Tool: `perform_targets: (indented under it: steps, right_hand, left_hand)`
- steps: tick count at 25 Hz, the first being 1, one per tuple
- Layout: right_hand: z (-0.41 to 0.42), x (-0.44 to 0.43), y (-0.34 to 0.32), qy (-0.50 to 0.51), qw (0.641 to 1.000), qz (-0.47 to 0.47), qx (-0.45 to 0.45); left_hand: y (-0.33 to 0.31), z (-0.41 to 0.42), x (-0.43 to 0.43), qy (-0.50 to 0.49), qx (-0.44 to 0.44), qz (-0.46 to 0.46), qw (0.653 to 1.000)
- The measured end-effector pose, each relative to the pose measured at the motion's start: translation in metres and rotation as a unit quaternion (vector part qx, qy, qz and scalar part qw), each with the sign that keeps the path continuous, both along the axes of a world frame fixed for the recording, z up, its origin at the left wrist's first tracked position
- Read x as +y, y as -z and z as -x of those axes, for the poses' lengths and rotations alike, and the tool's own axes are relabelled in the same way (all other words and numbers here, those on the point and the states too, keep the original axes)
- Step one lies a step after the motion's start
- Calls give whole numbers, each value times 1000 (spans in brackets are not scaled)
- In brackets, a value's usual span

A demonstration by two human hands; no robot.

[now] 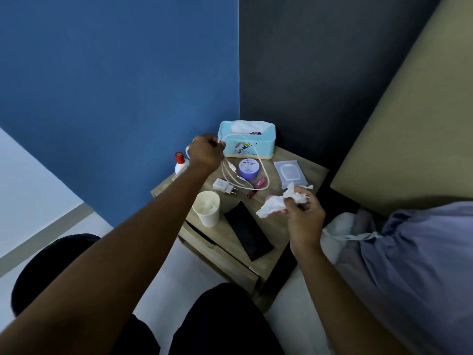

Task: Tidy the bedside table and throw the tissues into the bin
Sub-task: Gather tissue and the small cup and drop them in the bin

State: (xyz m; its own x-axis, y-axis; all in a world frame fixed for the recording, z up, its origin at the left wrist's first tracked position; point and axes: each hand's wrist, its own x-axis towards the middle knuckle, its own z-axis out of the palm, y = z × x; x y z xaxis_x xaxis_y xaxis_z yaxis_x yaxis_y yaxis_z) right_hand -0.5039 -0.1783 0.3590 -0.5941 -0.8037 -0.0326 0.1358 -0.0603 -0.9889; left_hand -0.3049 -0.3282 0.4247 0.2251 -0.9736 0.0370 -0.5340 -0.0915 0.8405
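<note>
Crumpled tissues (282,201) pinched in right hand (304,213) over the surface's (314,172) right edge; left hand (206,152) fisted on the lifted charger cable (245,172). Coil cable clear of purple jar (248,168). Keep tissues pinched; no bin visible.

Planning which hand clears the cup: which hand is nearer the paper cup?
Left. The left hand holds cable up behind the paper cup; the right hand is farther off, across the phone.
</note>
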Motion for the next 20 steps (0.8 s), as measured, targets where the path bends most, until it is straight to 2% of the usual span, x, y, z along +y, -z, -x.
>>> perform_targets:
  steps: [2,6,9,12,14,16,18,20]
  right_hand:
    - [-1,-3,9,-8,1000,-4,-2]
    - [-5,-8,24,-21,999,-24,-4]
    - [-8,-7,31,-39,999,-37,-9]
    - [-10,-8,33,-48,998,-42,-3]
    - [-13,-6,35,-54,997,-48,-4]
    - [-20,-4,34,-63,997,-49,-9]
    - [-27,0,30,-75,996,-47,-11]
    - [-33,2,28,-82,995,-48,-7]
  left_hand:
    - [16,3,-11,-4,-12,-32,999]
    - [41,1,-26,0,22,-121,992]
    - [43,0,-16,25,-47,-127,990]
    - [34,-1,15,106,-157,-54,980]
    - [33,-8,36,204,-242,-42,948]
    - [36,-18,54,279,-353,-65,891]
    - [41,-29,68,306,-426,-118,843]
    - [44,-34,77,322,-472,-132,810]
